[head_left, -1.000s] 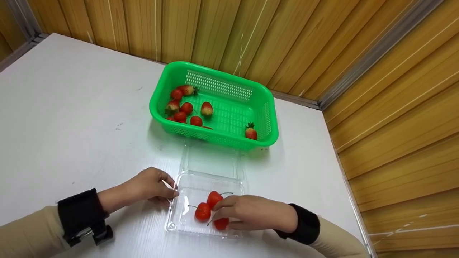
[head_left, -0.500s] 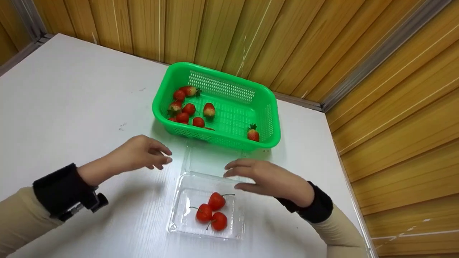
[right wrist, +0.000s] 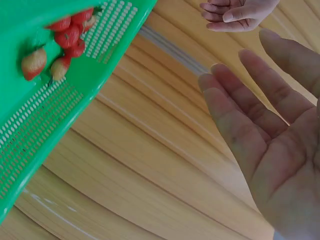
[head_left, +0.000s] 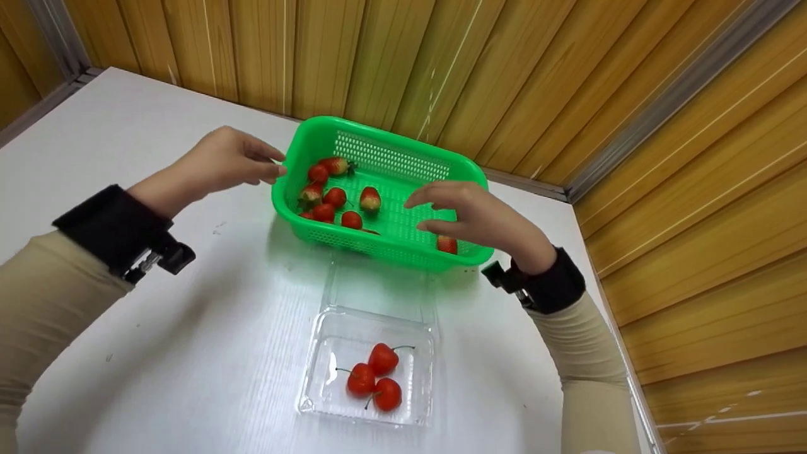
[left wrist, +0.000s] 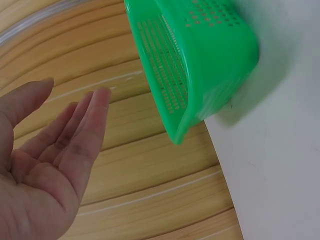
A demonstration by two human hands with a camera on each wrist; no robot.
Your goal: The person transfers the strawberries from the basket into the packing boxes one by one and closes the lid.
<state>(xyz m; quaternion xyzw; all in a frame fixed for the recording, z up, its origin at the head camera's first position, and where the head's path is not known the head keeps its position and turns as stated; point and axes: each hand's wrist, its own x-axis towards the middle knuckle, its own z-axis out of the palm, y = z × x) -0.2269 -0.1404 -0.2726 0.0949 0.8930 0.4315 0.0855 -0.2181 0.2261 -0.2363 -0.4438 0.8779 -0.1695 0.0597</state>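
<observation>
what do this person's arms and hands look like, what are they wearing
The left hand and right hand are bare, with no gloves. Both arms have long, plain beige sleeves, creased in places. Over each wrist goes a wide black band carrying a small dark mount with a silvery metal part. No cables show.

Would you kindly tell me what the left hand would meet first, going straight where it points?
Probably the green, rectangular, perforated plastic basket, at its left end; but depth is unclear, and the left hand might pass above it.
</observation>
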